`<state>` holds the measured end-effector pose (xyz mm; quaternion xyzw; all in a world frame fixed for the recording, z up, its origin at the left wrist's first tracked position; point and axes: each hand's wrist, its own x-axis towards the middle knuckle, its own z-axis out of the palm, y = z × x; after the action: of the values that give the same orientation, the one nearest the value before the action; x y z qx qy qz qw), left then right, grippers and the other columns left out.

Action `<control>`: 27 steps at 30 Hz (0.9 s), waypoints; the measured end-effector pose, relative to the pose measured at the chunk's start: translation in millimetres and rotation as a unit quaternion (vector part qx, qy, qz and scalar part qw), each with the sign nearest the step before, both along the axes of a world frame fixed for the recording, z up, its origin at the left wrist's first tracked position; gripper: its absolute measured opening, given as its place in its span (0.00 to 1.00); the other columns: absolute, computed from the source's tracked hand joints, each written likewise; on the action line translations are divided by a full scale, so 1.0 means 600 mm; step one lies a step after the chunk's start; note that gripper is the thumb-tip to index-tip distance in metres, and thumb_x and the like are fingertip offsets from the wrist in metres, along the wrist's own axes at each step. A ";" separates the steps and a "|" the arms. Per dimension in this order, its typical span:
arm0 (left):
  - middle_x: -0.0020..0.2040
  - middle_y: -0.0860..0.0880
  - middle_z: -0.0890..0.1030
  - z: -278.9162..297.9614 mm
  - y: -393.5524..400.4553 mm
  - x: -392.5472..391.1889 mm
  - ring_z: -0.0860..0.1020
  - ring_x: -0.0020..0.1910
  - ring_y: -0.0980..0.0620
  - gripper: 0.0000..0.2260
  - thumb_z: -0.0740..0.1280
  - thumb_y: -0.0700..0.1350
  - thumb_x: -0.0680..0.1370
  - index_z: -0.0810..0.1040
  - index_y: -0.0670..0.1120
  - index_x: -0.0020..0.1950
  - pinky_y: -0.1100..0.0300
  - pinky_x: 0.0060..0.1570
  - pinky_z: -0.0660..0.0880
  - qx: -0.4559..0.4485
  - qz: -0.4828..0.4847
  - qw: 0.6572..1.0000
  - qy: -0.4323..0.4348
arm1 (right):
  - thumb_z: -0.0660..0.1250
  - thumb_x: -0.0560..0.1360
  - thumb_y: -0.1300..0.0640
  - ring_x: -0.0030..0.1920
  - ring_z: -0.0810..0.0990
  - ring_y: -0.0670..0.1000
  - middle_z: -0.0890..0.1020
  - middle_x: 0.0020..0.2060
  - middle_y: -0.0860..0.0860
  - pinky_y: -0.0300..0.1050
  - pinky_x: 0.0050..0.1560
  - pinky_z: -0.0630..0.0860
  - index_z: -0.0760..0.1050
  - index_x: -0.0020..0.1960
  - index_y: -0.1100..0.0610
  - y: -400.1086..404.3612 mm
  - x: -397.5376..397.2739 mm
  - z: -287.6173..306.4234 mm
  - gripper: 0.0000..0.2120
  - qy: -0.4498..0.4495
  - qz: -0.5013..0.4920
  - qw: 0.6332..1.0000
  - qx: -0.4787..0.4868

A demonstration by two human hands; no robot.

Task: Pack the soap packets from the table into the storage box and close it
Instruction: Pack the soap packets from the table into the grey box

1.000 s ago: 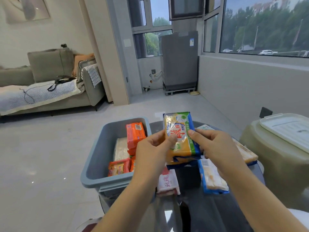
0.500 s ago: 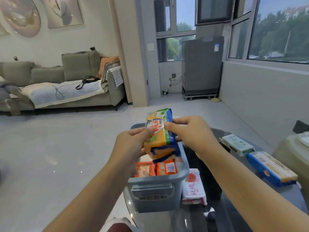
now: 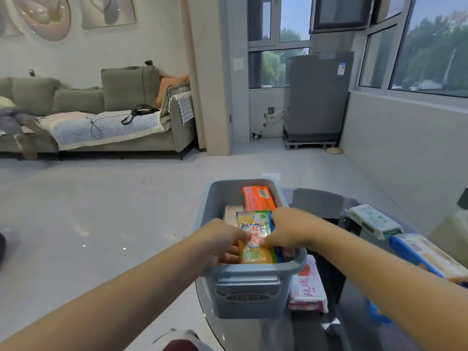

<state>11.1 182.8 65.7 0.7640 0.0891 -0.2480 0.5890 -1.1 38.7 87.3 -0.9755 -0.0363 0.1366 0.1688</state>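
The grey-blue storage box (image 3: 249, 292) stands open on the dark glass table (image 3: 319, 201). A yellow, green and blue soap packet (image 3: 255, 229) lies low inside it. My left hand (image 3: 222, 243) and my right hand (image 3: 288, 230) both grip this packet, one on each side. Behind it in the box an orange packet (image 3: 258, 197) and a pale packet (image 3: 230, 215) show. On the table right of the box lie a white and pink packet (image 3: 307, 287), a white and green packet (image 3: 374, 220) and a blue-edged packet (image 3: 425, 254). No lid is visible.
The box sits at the table's left edge, with bare floor (image 3: 101, 211) beyond it. A sofa (image 3: 101, 117) stands far left and a grey appliance (image 3: 316, 97) by the windows. A pale rounded object (image 3: 448, 231) is at the right edge.
Both hands have lowered the yellow and blue packet from above the box down into it. The view has shifted left, so the box now sits in front of me.
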 end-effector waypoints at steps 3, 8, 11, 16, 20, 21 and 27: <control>0.49 0.39 0.83 0.000 0.001 0.006 0.84 0.44 0.44 0.14 0.70 0.42 0.74 0.76 0.37 0.57 0.51 0.50 0.80 0.043 -0.023 0.999 -0.011 | 0.68 0.70 0.44 0.37 0.76 0.45 0.79 0.39 0.49 0.34 0.36 0.73 0.75 0.54 0.57 -0.009 0.007 0.005 0.19 -0.015 -0.006 1.000 -0.025; 0.49 0.41 0.84 -0.002 0.007 0.013 0.84 0.46 0.45 0.16 0.70 0.47 0.74 0.78 0.39 0.56 0.49 0.54 0.79 0.064 -0.060 0.996 -0.015 | 0.72 0.65 0.41 0.41 0.78 0.44 0.81 0.44 0.44 0.39 0.38 0.75 0.79 0.54 0.50 -0.038 -0.005 -0.005 0.21 -0.134 -0.052 0.990 0.001; 0.50 0.41 0.84 -0.005 0.000 0.015 0.83 0.46 0.45 0.17 0.69 0.50 0.75 0.78 0.39 0.56 0.48 0.56 0.78 0.065 -0.084 0.994 -0.008 | 0.72 0.67 0.45 0.42 0.75 0.43 0.77 0.46 0.45 0.39 0.41 0.74 0.74 0.60 0.47 -0.052 -0.015 -0.029 0.23 -0.198 -0.076 0.974 0.080; 0.42 0.43 0.81 -0.010 -0.011 0.020 0.80 0.32 0.50 0.14 0.67 0.46 0.76 0.75 0.38 0.57 0.55 0.44 0.78 0.022 -0.100 0.994 0.026 | 0.65 0.74 0.50 0.43 0.78 0.39 0.78 0.55 0.43 0.31 0.33 0.73 0.58 0.72 0.44 -0.067 -0.035 -0.070 0.29 -0.080 -0.117 0.932 0.334; 0.45 0.42 0.82 -0.012 -0.015 0.022 0.82 0.39 0.47 0.18 0.68 0.46 0.75 0.75 0.38 0.61 0.53 0.47 0.78 0.019 -0.086 0.996 0.029 | 0.55 0.77 0.44 0.41 0.80 0.37 0.75 0.44 0.33 0.27 0.30 0.73 0.53 0.72 0.38 -0.060 -0.045 -0.095 0.25 -0.095 -0.114 0.914 0.377; 0.46 0.42 0.82 -0.011 -0.016 0.023 0.83 0.41 0.47 0.18 0.68 0.46 0.75 0.74 0.38 0.61 0.53 0.47 0.77 0.022 -0.084 0.996 0.029 | 0.54 0.77 0.44 0.42 0.80 0.38 0.75 0.44 0.33 0.28 0.32 0.73 0.53 0.72 0.38 -0.058 -0.044 -0.099 0.24 -0.103 -0.114 0.910 0.386; 0.51 0.42 0.83 -0.015 -0.021 0.019 0.82 0.42 0.47 0.17 0.68 0.49 0.75 0.75 0.40 0.60 0.51 0.53 0.79 0.059 -0.073 0.996 0.000 | 0.53 0.77 0.43 0.45 0.80 0.41 0.75 0.46 0.35 0.33 0.38 0.76 0.52 0.72 0.38 -0.057 -0.044 -0.106 0.24 -0.113 -0.114 0.902 0.401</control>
<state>22.7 170.4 56.7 0.8019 0.0472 -0.2849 0.5229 -27.3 4.5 23.5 -0.8316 0.0050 -0.0209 0.5550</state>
